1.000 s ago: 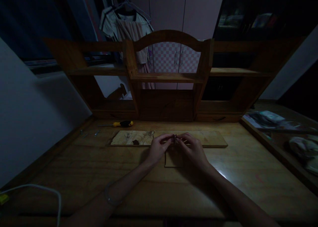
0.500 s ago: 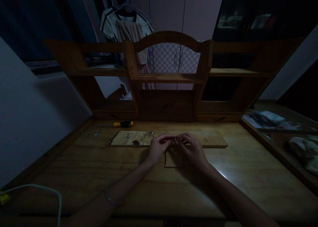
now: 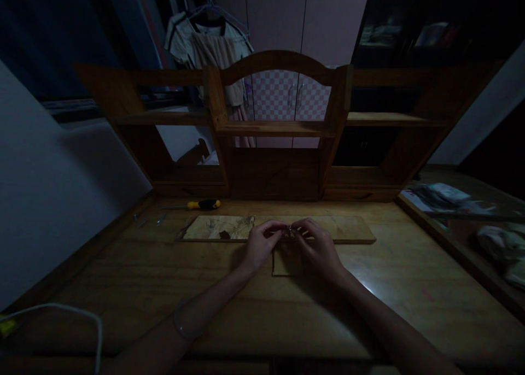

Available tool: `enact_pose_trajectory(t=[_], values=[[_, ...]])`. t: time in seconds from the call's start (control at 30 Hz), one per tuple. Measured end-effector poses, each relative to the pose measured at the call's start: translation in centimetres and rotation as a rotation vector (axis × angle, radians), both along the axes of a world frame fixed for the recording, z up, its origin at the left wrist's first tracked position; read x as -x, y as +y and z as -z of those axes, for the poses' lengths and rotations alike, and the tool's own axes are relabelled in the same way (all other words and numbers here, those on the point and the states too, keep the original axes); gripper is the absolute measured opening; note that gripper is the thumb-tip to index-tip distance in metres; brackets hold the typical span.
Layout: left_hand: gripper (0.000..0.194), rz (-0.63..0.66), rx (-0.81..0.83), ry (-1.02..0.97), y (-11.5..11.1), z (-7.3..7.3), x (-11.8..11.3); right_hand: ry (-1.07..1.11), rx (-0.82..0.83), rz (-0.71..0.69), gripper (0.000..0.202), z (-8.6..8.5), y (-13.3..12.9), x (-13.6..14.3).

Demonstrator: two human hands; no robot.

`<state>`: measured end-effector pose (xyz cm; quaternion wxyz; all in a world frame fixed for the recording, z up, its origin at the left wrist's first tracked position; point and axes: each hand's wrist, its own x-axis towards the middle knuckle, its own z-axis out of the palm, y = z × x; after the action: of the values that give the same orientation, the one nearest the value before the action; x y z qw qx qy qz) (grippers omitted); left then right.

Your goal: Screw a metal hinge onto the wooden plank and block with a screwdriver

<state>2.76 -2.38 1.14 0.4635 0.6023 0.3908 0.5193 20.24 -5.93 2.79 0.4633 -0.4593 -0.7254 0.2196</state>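
Note:
My left hand [image 3: 261,245] and my right hand [image 3: 318,244] meet above the desk, both closed in a pinch. Between their fingertips is a tiny shiny metal piece [image 3: 289,230], too small and dim to tell its kind. Just beneath them lies a small wooden block [image 3: 287,263], its far end hidden by the fingers. Behind the hands a long wooden board [image 3: 348,230] lies crosswise, with a torn, stained surface on its left part. A bracelet circles my left wrist.
A yellow and black screwdriver [image 3: 205,204] lies at the back left, near several small metal parts [image 3: 159,220]. A wooden shelf unit [image 3: 274,129] stands along the desk's far edge. At lower left a white cable [image 3: 61,308] loops over the desk [image 3: 172,276]. Bags [image 3: 449,194] lie on the right.
My fingers shift very slightly around the small metal piece. Everything else stays in place.

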Motion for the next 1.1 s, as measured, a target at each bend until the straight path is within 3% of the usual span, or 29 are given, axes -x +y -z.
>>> enact_pose_trajectory(t=[0.37,0.83,1.1], values=[[0.016,-0.097,-0.030,-0.008,0.05,-0.39,0.24,0.029,0.005,0.043,0.010,0.08,0.08,0.09],[0.015,-0.100,-0.058,0.011,-0.45,-0.47,0.00,0.047,-0.080,0.077,0.003,0.27,0.18,-0.19],[0.021,-0.061,-0.073,0.033,-0.94,-0.31,-0.13,0.005,-0.133,0.029,0.004,0.49,0.17,-0.09]])
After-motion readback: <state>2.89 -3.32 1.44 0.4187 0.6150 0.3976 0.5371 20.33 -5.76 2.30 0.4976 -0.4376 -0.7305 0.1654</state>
